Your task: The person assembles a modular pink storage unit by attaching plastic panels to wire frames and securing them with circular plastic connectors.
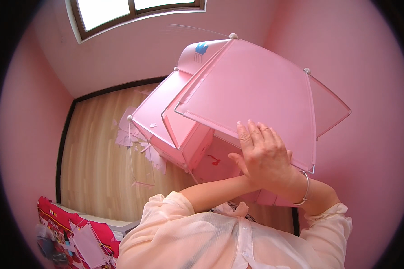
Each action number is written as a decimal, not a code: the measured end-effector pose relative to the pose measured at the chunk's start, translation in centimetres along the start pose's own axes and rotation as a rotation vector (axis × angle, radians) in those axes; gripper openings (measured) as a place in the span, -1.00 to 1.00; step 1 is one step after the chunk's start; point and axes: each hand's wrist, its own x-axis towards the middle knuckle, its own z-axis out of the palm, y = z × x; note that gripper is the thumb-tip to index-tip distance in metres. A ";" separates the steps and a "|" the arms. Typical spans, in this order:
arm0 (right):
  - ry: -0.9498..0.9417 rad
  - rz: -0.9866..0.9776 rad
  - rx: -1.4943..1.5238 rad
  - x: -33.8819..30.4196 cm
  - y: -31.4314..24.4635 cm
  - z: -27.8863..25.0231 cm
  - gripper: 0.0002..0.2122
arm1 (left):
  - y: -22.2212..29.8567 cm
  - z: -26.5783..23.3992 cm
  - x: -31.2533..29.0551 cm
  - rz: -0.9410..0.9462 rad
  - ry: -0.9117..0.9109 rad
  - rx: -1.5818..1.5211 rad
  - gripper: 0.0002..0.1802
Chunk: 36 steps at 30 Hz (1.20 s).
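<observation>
Inside the pink plastic wire-framed cabinet (256, 85), a red squiggle (214, 160) shows; pale paper-thin scraps (126, 134) lie beside; the flat, straight-fingered right hand (265, 157) mostly hides the left hand (290, 155), grip unclear.

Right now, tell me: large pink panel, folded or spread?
Spread: the pink panel shows one broad, unbroken face with no visible fold.

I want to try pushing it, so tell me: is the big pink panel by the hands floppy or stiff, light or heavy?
The big pink panel looks thin, so it's probably light for its size. The metal wire at its edges likely keeps it fairly stiff, though the middle might give a little. Its smooth surface could feel slippery.
</observation>
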 end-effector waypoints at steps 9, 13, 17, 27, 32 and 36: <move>-0.014 -0.146 -0.453 3.1 0.3 1.3 -0.67 | -1.0 -11.7 -6.9 0.289 0.085 0.684 -0.76; -0.218 -0.051 -0.448 2.9 0.3 1.5 -0.67 | -0.4 -18.8 -7.9 0.233 1.180 1.263 -0.78; -0.216 -0.049 -0.437 3.7 -0.6 1.7 -0.66 | -3.2 -21.7 -5.8 -0.108 0.845 1.104 -0.70; -0.112 -0.256 -0.451 -0.9 3.6 -1.8 -0.72 | -6.1 -25.3 -7.8 0.002 0.970 1.370 -0.67; -0.099 -0.261 -0.438 -2.0 5.4 -4.2 -0.74 | -5.7 -26.3 -8.5 0.070 0.949 1.366 -0.68; -0.097 -0.262 -0.365 -3.0 6.8 -5.4 -0.74 | -5.6 -27.5 -9.5 0.097 0.933 1.316 -0.69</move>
